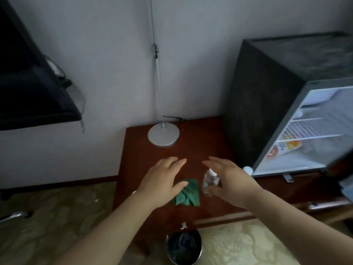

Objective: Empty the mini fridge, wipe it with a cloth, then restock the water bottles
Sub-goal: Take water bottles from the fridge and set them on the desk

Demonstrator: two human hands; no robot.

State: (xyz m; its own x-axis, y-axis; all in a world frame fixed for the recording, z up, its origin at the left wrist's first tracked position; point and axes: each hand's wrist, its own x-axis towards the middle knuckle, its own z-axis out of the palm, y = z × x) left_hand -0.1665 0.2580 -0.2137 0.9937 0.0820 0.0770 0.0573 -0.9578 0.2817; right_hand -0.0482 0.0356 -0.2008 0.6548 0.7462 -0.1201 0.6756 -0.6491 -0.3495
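- A person's left hand [162,180] and right hand [232,178] hover over a dark red wooden bench [200,148], both spread with fingers straight, gripping nothing.
- A crumpled green cloth [188,195] lies on the bench near its front edge, partly under the left hand's thumb side. Whether the hand touches it cannot be told.
- A small clear bottle [209,181] with a white top stands just right of the cloth, in the gap between the right hand's thumb and fingers. Contact cannot be told through the blur.
- The mini fridge [267,88], dark-sided, stands on the right end of the bench against the wall. Its pale inside faces the front edge, showing white wire shelves [313,129].
- A carton [286,147] printed with orange fruit sits inside the fridge under the lower shelf.
- A small white round object [248,170] rests on the bench at the fridge's near corner, just beyond the right hand.
- A lamp's round grey base [163,135] stands at the back edge of the bench, its thin pole [159,77] rising along the wall.
- A metal bin [184,247] with a dark liner stands on the patterned floor in front of the bench.
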